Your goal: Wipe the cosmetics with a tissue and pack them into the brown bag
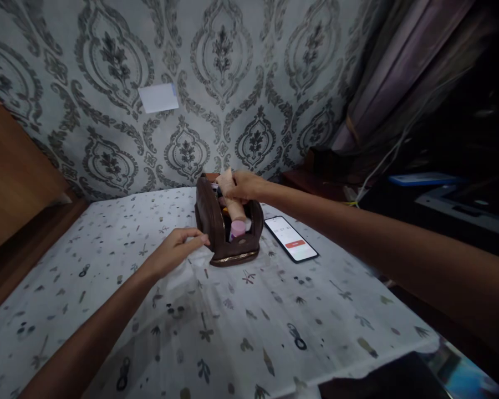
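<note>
A brown leather-like toiletry bag [205,219] with a gold zipper sits unzipped on the cloth-covered table. My right hand [245,185] is closed around a beige squeeze tube [234,208], held slanted in the bag's mouth with its flat end up. Below the tube, a pink-capped container [238,228] shows among other items, mostly hidden inside the bag. At the bag's front left corner, my left hand [178,249] brings its thumb and fingertips together against the edge.
A phone [291,239] with a lit timer screen lies right of the bag. The patterned tablecloth [233,332] reaches back to a wallpapered wall [222,61] bearing a white card [158,98]. Wooden furniture [20,172] borders the left; a cable [393,149] hangs on the right.
</note>
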The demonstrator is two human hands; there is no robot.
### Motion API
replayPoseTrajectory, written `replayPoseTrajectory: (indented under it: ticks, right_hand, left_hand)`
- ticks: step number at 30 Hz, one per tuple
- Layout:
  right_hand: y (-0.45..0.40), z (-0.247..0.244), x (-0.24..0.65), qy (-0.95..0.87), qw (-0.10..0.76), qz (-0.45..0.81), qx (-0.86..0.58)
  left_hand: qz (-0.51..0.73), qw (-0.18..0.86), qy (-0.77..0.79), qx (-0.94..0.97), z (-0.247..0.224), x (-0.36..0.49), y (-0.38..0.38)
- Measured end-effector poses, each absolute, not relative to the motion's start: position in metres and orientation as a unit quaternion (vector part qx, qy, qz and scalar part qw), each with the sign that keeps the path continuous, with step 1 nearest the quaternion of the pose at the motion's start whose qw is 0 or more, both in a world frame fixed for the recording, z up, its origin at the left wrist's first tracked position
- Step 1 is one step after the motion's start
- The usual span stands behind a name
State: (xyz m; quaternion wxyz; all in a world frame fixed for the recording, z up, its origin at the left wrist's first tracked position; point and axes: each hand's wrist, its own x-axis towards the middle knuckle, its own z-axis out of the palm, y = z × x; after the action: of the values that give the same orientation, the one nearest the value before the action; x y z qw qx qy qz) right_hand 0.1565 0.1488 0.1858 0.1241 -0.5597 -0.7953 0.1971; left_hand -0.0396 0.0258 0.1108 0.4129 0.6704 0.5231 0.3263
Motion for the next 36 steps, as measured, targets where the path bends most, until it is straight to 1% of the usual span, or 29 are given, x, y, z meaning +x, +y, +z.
replayPoseTrajectory:
  ticks: [6,11,15,19,23,26,28,30,31,33,34,36]
  right_hand:
    - [0.15,0.185,0.152,-0.788,0.078,0.216,-0.572]
    - [0.149,0.184,0.151,-0.801,0.043,0.223,-0.553]
    - [0.15,0.182,0.146,-0.818,0.002,0.164,-0.551]
    - [0.149,0.179,0.142,-0.831,-0.017,0.091,-0.549]
    - [0.141,0.182,0.143,-0.833,-0.023,0.061,-0.55]
    - [0.137,0.186,0.151,-0.839,-0.009,0.052,-0.542]
    - [0.137,0.186,0.16,-0.843,0.025,0.046,-0.535]
    - [0.134,0.181,0.17,-0.843,0.109,0.066,-0.523]
    - [0.129,0.177,0.175,-0.837,0.172,0.094,-0.51]
    - [0.109,0.169,0.183,-0.813,0.298,0.191,-0.463]
    - [0.093,0.165,0.185,-0.802,0.346,0.243,-0.421]
    - [0.053,0.161,0.186,-0.798,0.404,0.31,-0.322]
  left_hand:
    - [0.308,0.471,0.521,0.642,0.101,-0.046,0.017]
    - [0.285,0.464,0.53,0.65,0.097,-0.049,0.013]
    - [0.281,0.456,0.525,0.662,0.093,-0.048,0.011]
    - [0.283,0.446,0.521,0.67,0.089,-0.049,0.01]
    - [0.278,0.448,0.526,0.668,0.086,-0.051,0.008]
    - [0.283,0.448,0.53,0.661,0.083,-0.055,0.008]
    - [0.293,0.428,0.536,0.666,0.081,-0.061,0.011]
    - [0.304,0.382,0.553,0.676,0.079,-0.071,0.015]
    - [0.309,0.352,0.566,0.679,0.078,-0.077,0.019]
    - [0.319,0.284,0.597,0.68,0.077,-0.092,0.026]
    - [0.32,0.246,0.613,0.68,0.077,-0.1,0.03]
    - [0.296,0.163,0.651,0.68,0.075,-0.116,0.037]
